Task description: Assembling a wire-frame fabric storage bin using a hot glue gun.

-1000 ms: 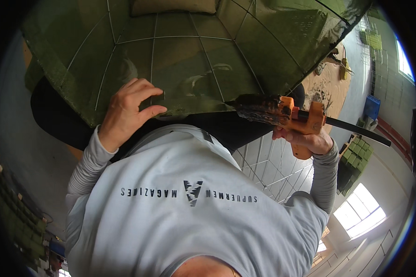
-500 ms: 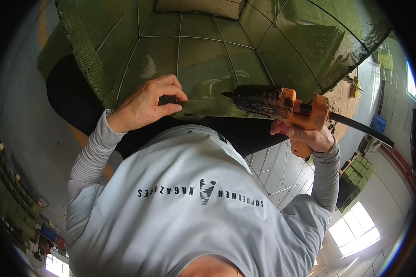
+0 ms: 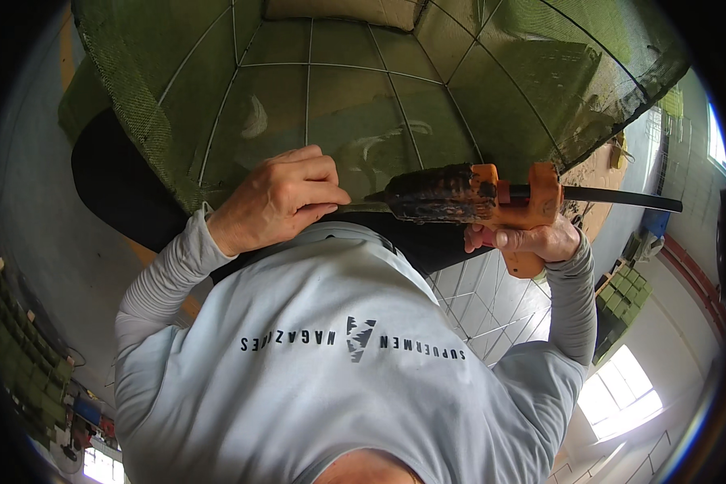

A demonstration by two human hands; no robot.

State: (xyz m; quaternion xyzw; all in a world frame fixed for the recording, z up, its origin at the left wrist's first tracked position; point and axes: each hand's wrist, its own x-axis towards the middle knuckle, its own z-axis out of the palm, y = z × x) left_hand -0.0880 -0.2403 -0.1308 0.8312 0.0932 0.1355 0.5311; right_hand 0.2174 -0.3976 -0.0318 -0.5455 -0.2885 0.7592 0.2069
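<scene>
An orange hot glue gun (image 3: 532, 213) is gripped in my right hand (image 3: 550, 239), its front crusted with dark, hardened glue. A black glue stick (image 3: 629, 197) juts from its back, and its nozzle points left. Beside the nozzle tip, my left hand (image 3: 289, 196) is closed, thumb and forefinger pinching the near edge of green mesh fabric (image 3: 278, 101). Whether the tip touches the fabric is hard to tell. The fabric lines a large wire frame (image 3: 308, 81) that opens toward me. Whitish smears mark the fabric beyond my hands.
Tan board or paper (image 3: 597, 181) lies right of the frame. A wire grid (image 3: 488, 294) stands below my right forearm. Green blocks (image 3: 623, 292) are stacked at the far right, with more green stacks (image 3: 28, 355) at the left. A blue container (image 3: 653, 221) sits at right.
The glue gun has moved left and slightly down, bringing its nozzle up to my left fingers. My left hand has shifted right, and its thumb and forefinger have closed on the fabric edge.
</scene>
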